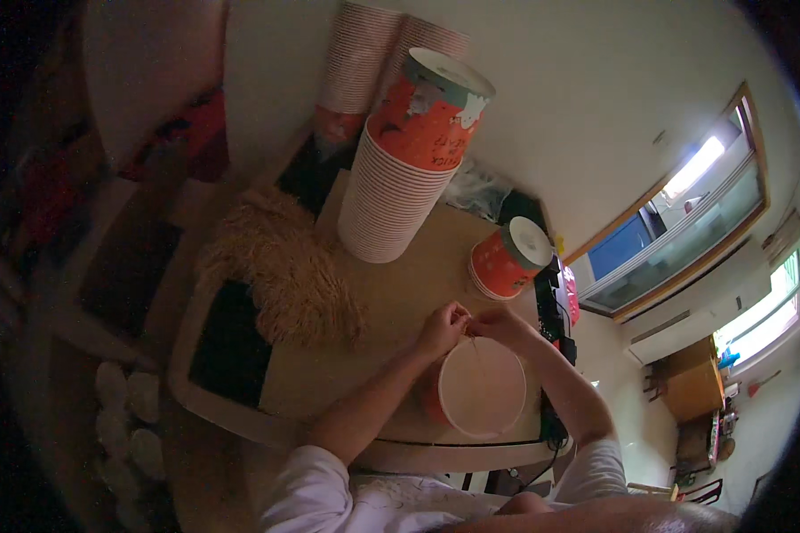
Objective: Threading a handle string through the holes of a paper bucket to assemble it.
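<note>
A round paper bucket (483, 388), orange-red outside and pale inside, stands at the table's front edge with its mouth facing up. At its far rim my left hand (441, 330) and my right hand (501, 329) meet, fingers closed in a pinch. A thin pale strand (476, 352) runs down from my fingertips across the bucket's mouth. The fingertips partly hide what they pinch, so its exact kind is unclear. A large heap of tan, stringy strands (284, 266) lies on the table to the left of my hands.
Beyond my hands rises a tall stack of nested paper buckets (389, 209), topped by an upside-down one. A shorter stack (510, 258) stands right of it. More stacked buckets (357, 62) lean near the wall, beside clear plastic wrapping (477, 189). Dark cables run along the table's right edge.
</note>
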`<state>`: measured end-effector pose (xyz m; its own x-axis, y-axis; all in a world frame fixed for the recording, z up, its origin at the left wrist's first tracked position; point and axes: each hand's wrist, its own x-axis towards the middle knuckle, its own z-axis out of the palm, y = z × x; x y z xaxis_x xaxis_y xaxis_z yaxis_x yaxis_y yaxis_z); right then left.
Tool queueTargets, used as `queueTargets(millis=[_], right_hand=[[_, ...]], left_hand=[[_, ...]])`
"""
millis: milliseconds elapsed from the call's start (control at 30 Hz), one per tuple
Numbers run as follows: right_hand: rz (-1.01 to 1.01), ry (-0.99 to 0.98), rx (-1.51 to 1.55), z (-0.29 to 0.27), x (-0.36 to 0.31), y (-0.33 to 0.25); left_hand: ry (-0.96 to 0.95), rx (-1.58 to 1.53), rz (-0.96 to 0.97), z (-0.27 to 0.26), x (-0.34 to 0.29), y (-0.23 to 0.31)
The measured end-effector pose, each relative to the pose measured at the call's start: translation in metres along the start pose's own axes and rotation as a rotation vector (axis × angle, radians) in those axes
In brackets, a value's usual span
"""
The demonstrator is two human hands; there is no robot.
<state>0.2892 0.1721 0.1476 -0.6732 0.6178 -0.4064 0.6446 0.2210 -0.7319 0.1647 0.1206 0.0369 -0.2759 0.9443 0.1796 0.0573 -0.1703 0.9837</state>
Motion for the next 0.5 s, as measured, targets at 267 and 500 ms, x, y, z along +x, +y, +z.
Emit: queueTargets(millis=[267,500], right_hand=[[-0.171,0.203,0.233,0.008,-0.006,0.031],[-0.233,0.505,-0.088,0.022,-0.023,0.028]], left_hand=[[0.107,-0.249,-0.066,-0.014,-0.008,-0.021],[0.031,-0.433,-0.029,-0.099,-0.084,0.125]])
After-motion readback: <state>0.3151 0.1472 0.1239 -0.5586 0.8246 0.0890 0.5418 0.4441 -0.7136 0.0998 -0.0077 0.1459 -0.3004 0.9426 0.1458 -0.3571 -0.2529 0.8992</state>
